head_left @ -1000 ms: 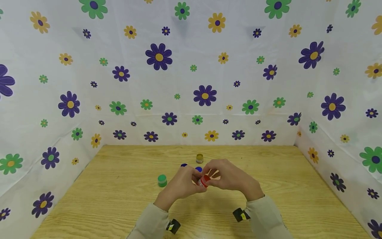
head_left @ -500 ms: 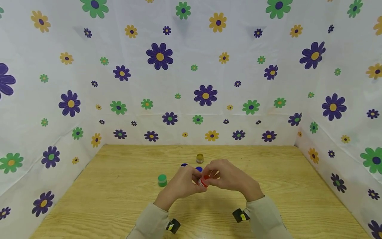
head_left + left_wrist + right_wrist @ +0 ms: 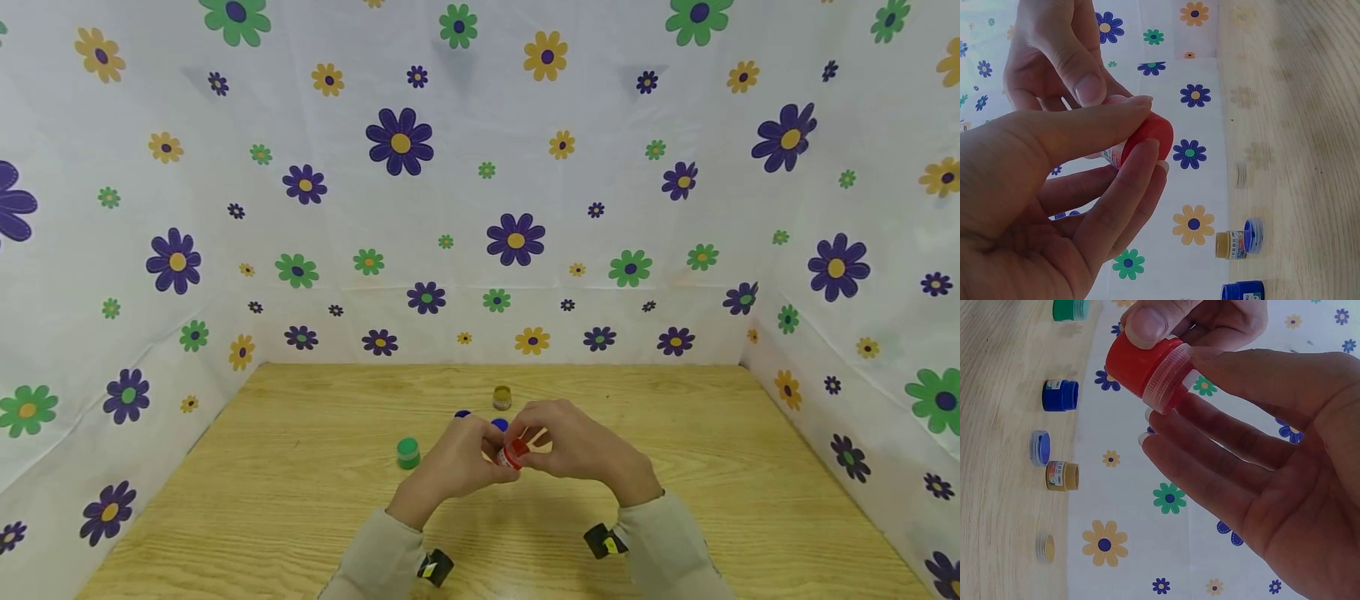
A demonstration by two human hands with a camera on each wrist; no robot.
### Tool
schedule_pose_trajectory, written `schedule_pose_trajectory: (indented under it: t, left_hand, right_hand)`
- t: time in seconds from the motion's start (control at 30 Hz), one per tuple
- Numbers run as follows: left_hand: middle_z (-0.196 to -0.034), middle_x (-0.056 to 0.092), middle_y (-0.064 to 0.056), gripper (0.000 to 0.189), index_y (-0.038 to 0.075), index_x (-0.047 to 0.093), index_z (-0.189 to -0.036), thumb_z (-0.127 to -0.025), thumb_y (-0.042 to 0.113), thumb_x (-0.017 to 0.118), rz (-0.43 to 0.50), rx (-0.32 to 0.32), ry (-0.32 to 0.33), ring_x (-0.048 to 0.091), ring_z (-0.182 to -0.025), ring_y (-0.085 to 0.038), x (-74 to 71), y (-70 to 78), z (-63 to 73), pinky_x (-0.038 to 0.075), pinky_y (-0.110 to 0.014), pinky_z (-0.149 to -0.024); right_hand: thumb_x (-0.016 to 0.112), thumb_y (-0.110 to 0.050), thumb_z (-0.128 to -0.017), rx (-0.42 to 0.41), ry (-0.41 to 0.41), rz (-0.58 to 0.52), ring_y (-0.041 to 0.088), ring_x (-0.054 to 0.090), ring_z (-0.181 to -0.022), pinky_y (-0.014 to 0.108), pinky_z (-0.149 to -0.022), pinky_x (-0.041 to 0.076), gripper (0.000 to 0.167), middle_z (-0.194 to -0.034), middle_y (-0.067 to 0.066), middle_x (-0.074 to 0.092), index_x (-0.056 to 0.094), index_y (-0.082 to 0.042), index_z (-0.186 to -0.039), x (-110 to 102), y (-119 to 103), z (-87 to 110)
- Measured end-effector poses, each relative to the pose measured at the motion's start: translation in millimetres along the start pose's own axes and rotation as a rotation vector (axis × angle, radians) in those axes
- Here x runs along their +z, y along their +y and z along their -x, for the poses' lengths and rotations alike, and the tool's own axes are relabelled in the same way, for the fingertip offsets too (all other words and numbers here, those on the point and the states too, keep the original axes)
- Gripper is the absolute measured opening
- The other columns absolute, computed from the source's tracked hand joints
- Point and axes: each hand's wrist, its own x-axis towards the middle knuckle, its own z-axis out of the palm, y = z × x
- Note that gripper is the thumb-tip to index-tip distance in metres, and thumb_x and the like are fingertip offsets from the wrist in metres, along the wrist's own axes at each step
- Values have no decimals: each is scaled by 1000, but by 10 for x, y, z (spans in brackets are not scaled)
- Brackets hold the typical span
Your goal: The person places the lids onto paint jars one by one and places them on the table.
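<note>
Over the table [image 3: 300, 500], inward-angled hands [image 3: 459, 458] [image 3: 577, 442] grip a red jar [image 3: 1134, 367].

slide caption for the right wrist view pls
Left hand grips a red jar, right hand holds its lid; a blue jar sits on the table.

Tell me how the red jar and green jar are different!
The red jar is tilted; the green jar stands upright. The left hand grips the red jar, with the right hand at its lid; the green jar sits on the table. Both are round jars.
</note>
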Motion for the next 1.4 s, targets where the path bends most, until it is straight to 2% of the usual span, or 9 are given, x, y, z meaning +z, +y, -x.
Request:
schedule_pose_trajectory:
  t: [0.17,0.4,0.8,0.97,1.2,1.4]
  left_hand:
    - [-91,79,-2,19,7,80,-98,-83,16,87,-3,6,-1,71,-78,-10,-1,5,1,57,-22,-69]
    - [-89,79,-1,18,7,80,-96,-82,16,88,-7,8,-6,70,-77,-9,2,-1,-1,57,-23,-68]
    - [-87,79,0,15,9,81,-95,-83,16,87,2,15,-3,71,-76,-8,-3,10,6,57,-23,-69]
    - [-87,79,0,16,8,80,-95,-83,17,87,-8,16,-2,70,-75,-8,-7,13,6,57,-22,-70]
    - [-89,79,-1,17,8,80,-96,-83,16,87,-8,20,-6,70,-76,-6,-15,16,8,56,-22,-70]
    - [-88,79,0,15,9,80,-95,-84,17,87,2,7,-10,70,-76,-8,-7,15,10,57,-24,-70]
  right_hand:
    - [74,-6,-94,11,3,7,20,71,-99,31,-86,62,17,-108,6,73,75,-6,-111,6,7,-10]
    - [75,-11,-94,32,12,41,11,69,-88,18,-79,57,14,-101,3,74,76,-8,-107,10,-8,-18]
    - [73,-9,-95,26,-2,12,24,73,-98,26,-82,61,16,-107,6,75,73,-6,-112,1,-14,-14]
    - [74,-8,-95,11,-4,8,22,73,-97,31,-84,62,17,-106,7,75,74,-5,-111,1,-7,-11]
    - [73,-10,-96,16,7,13,13,71,-92,27,-82,61,14,-102,4,75,75,-6,-109,11,9,-26]
    - [73,-11,-96,32,3,15,14,72,-91,22,-81,59,16,-102,4,76,75,-6,-111,16,13,-29]
